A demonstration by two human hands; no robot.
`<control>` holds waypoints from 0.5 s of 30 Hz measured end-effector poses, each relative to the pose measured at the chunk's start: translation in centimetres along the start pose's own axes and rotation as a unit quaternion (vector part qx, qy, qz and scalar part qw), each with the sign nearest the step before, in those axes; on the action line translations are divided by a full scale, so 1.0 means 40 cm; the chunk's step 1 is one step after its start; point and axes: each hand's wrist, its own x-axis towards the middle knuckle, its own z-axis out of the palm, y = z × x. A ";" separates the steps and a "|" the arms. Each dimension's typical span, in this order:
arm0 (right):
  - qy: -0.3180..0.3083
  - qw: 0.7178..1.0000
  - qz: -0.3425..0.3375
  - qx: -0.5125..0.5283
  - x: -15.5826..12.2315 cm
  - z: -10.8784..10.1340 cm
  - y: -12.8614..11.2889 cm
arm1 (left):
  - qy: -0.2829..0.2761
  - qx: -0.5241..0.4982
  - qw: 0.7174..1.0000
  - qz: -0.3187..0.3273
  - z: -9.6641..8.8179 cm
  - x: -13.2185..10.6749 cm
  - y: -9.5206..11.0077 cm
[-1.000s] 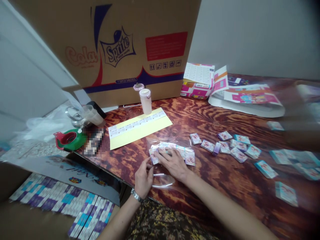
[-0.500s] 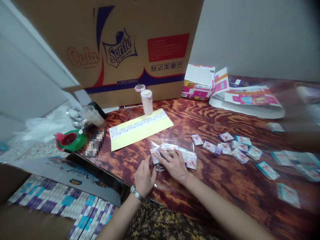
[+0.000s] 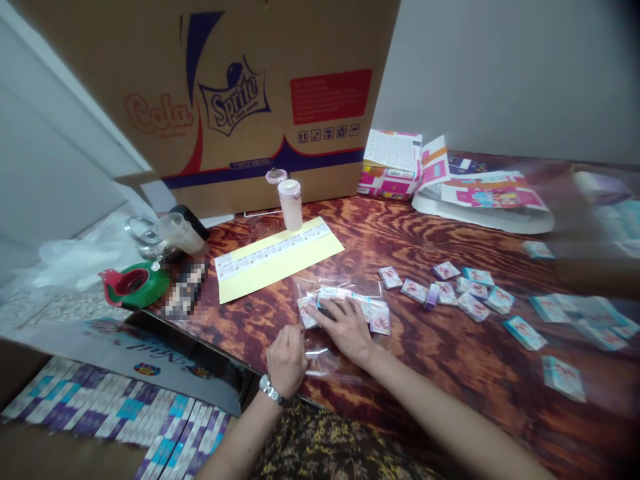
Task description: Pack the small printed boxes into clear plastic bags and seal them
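Small printed boxes (image 3: 379,319) lie in a row on a sheet of clear plastic film (image 3: 320,365) at the table's front. My right hand (image 3: 349,331) rests over the middle of this row, fingers stretched and pressing down; a dark thing shows partly under them. Just left of it, my left hand (image 3: 287,361), with a watch on the wrist, is closed at the film's left edge. Its fingertips are curled out of sight and seem to pinch the film. To the right, several loose small boxes (image 3: 473,307) are scattered on the wooden table (image 3: 430,387).
A yellow sticker sheet (image 3: 280,270) and a pink tumbler (image 3: 291,207) stand before a big carton (image 3: 240,107). At left are a green tape dispenser (image 3: 145,287) and an open carton of packed boxes (image 3: 95,407). Behind right lies pink printed packaging (image 3: 485,197).
My left hand has drawn slightly back and curled its fingers closed at the film's edge. The right hand stays on the boxes. The whole view has shifted a little.
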 end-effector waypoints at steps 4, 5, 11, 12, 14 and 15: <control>0.019 0.999 0.025 -0.007 0.009 0.009 -0.005 | -0.014 -0.028 0.999 -0.018 -0.001 -0.013 0.007; 0.025 0.999 0.023 -0.009 0.010 0.010 -0.004 | -0.018 -0.036 0.999 -0.022 0.000 -0.016 0.008; 0.017 1.000 0.003 -0.006 0.007 -0.003 0.002 | -0.031 -0.065 0.996 -0.060 -0.001 -0.017 0.009; 0.012 1.000 0.002 -0.006 0.007 -0.007 0.001 | -0.032 -0.067 0.995 -0.062 -0.003 -0.016 0.009; 0.003 1.000 -0.004 -0.008 0.008 -0.013 -0.002 | -0.035 -0.072 0.995 -0.063 -0.005 -0.016 0.010; -0.001 1.000 -0.008 -0.012 0.009 -0.014 -0.004 | -0.036 -0.075 0.995 -0.063 -0.005 -0.016 0.010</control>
